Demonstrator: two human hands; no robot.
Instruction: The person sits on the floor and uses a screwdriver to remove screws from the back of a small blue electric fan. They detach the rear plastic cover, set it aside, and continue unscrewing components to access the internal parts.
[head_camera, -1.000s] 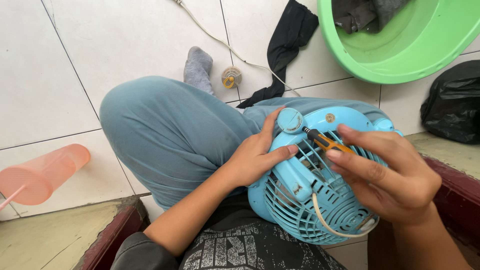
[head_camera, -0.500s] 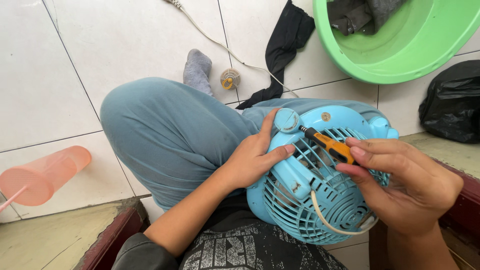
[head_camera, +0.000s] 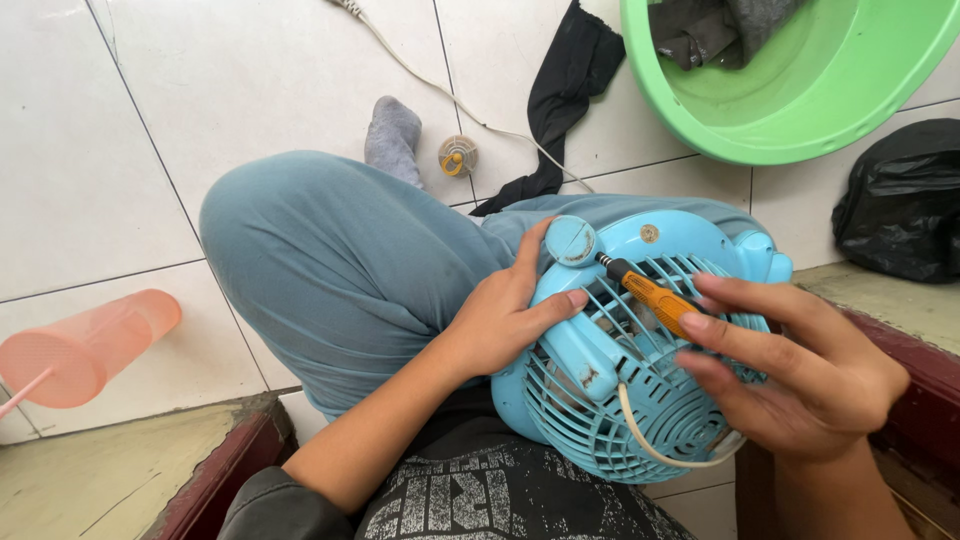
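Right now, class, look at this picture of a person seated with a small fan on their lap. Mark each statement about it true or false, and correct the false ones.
1. The right hand holds an orange-handled screwdriver. True.
2. The fan is red. False: it is light blue.
3. The left hand rests on the fan's back housing. True.
4. The green basin is empty. False: dark cloth lies in it.
5. The pink cup stands upright. False: it lies on its side on the tiled floor.
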